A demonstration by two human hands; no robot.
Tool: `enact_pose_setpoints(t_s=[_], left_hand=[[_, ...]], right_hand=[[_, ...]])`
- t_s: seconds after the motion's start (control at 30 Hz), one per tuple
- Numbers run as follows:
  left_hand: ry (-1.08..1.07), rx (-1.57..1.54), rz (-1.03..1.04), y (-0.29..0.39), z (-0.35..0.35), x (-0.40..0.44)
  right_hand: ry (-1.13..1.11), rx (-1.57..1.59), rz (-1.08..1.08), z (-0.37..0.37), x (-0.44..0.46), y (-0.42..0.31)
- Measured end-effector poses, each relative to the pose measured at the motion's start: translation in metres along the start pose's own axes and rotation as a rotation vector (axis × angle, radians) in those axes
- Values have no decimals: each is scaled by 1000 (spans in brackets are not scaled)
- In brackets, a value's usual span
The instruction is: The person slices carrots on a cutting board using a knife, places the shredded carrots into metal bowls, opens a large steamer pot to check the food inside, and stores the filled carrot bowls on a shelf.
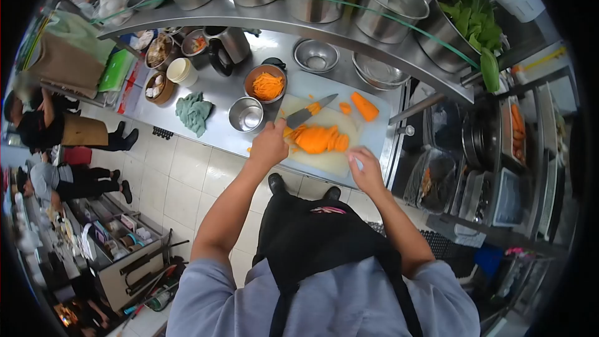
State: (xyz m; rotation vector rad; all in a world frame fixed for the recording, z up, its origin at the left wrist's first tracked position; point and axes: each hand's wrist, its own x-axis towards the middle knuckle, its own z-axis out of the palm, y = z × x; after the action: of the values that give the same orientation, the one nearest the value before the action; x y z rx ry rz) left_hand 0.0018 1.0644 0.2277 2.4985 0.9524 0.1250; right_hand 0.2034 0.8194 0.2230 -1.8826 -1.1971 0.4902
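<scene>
From my seat, my left hand (269, 143) is closed around the handle of a knife (312, 110), its blade angled over the cutting board (304, 86). My right hand (366, 168), fingers loosely bent and open, is near the end of the overlapping carrot slices (319, 140) on that board. Beyond them lies a thick carrot piece (364, 107). Left of the board, the tabletop (221, 95) carries a bowl of shredded carrot (267, 86) and a small metal bowl (246, 114).
</scene>
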Motion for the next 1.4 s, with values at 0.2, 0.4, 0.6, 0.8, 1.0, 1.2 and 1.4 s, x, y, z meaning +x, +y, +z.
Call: enact_pose_setpoints(t_s=[0.2,0.4,0.6,0.8,1.0,1.2,1.4], left_hand=[[-136,-1,28,1,-72,-44],[-166,35,93,-29,-91,-44],[-226,79,142,-50,-116,-57],[-293,43,50,-77,-161,-103],[-176,-335,-115,-72,-51,-116],[-148,-11,-140,-33,-16,-106],[-131,175,-55,-14,-14,-94]], right_hand=[[-36,-447,-152,79,54,-70],[-63,-616,-85,149,81,-64],[-47,-694,45,156,84,-34],[9,-686,48,130,82,-11],[-14,-479,-206,118,72,2],[1,-526,-314,120,73,6],[60,-526,-302,114,72,11]])
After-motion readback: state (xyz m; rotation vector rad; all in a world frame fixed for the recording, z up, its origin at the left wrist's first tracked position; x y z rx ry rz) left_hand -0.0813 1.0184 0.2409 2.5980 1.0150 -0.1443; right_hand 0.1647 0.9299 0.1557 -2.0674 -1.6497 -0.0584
